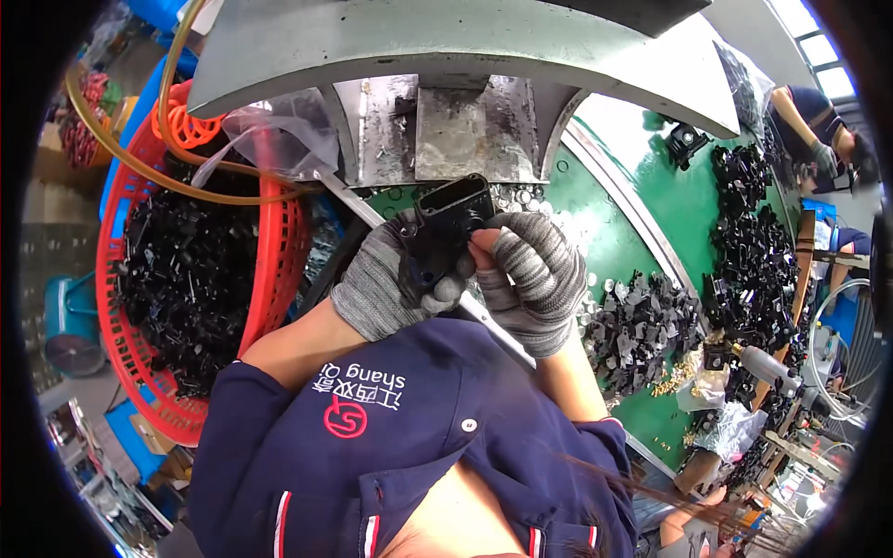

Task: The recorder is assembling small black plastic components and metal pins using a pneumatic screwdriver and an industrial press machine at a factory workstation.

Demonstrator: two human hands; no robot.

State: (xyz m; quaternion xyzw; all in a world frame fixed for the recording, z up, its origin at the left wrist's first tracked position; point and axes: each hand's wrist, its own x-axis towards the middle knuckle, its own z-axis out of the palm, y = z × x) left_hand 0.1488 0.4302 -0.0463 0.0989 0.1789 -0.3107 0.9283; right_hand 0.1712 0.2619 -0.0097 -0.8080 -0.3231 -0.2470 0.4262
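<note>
A black plastic housing point(450, 223) with an oblong opening at its top is held up in front of my chest, below the grey machine. My left hand point(381, 279), in a grey knitted glove, is wrapped round its left side and underside. At its right side, my right hand point(535, 279) has bare fingertips pinched together against the housing. Whether a small part sits between those fingertips is hidden. Both forearms reach up from the dark blue jacket.
On the left stands a red basket point(270, 270) full of small black parts. The grey machine point(465, 42) arches ahead. To the right, a green tabletop point(605, 191) carries heaps of black parts point(642, 321) and small brass pieces point(677, 374). Another person's gloved hand point(824, 160) is at far right.
</note>
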